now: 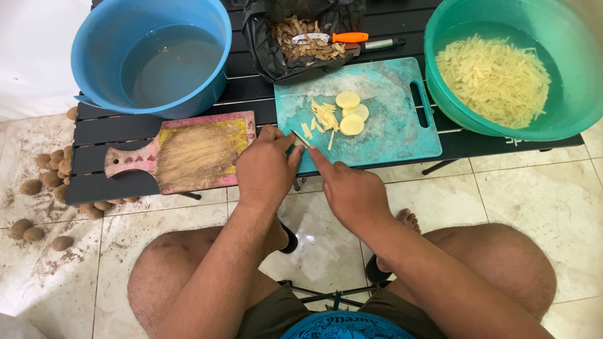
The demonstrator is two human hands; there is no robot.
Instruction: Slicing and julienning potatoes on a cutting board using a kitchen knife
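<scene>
Head view: my left hand (265,168) and right hand (352,191) meet at the teal board's (389,125) near edge, fingers pinching a potato strip (300,139) (light, wet, snappable, I judge); pinch mid-length, gently.

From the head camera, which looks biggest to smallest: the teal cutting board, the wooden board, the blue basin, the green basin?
1. Green basin and blue basin: alike, green cropped.
2. Teal cutting board and wooden board: too close to rank.

Home kitchen corner: cutting boards (377,119), tiled floor (534,188).
</scene>
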